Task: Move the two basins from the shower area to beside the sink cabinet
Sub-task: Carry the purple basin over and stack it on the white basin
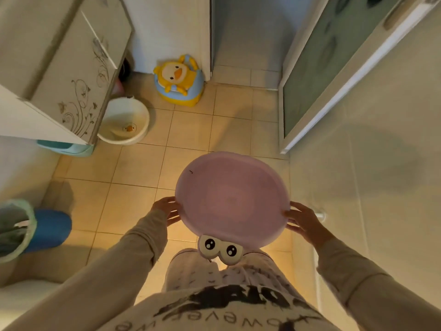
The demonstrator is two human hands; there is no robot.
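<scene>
A pink round basin [232, 199] with cartoon eyes on its near rim hangs in the air in front of my body, above the tiled floor. My left hand [168, 210] grips its left rim and my right hand [303, 222] grips its right rim. A white basin [124, 120] with a small duck print inside stands on the floor at the left, touching the foot of the sink cabinet [71, 75].
A yellow and blue duck potty [179, 81] stands on the floor beyond the white basin. The shower's glass door [334, 75] rises at the right. A blue bin with a bag [31, 228] and a teal stool [69, 148] sit at the left.
</scene>
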